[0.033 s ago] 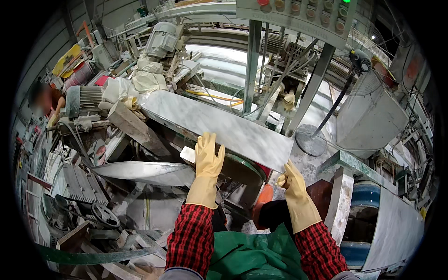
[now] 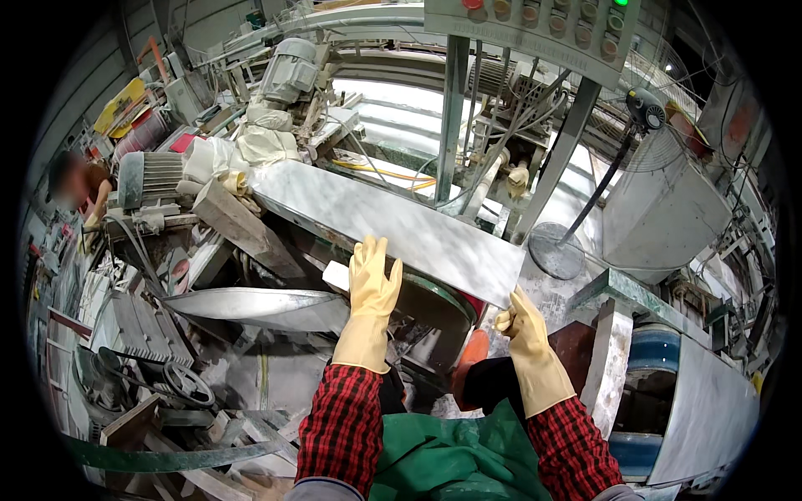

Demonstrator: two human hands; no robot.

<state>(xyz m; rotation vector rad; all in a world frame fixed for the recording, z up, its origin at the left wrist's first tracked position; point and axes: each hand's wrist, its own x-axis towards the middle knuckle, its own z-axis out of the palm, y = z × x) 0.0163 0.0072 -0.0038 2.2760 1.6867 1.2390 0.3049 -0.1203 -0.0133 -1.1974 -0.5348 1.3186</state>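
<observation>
A long marble slab (image 2: pixel 393 221), white with grey veins, lies slantwise across a bench in front of me. My left hand (image 2: pixel 373 288), in a pale yellow rubber glove, has its fingers stretched flat at the slab's near edge, thumb apart. At the slab's near right corner is my right hand (image 2: pixel 528 338), gloved alike. Its fingers are bent and closed at that corner, the index fingertip against the stone; what lies under the slab there is hidden. Below the slab, between my hands, shows part of a round green-rimmed wheel (image 2: pixel 439 298).
A control panel (image 2: pixel 535 29) hangs above on metal posts. Right of the slab stands a fan (image 2: pixel 647 113) on a round base. Another slab (image 2: pixel 706 409) leans by blue rollers (image 2: pixel 654 348). Left are a motor (image 2: pixel 150 179), a stone block (image 2: pixel 246 230) and a person (image 2: pixel 83 184) further off.
</observation>
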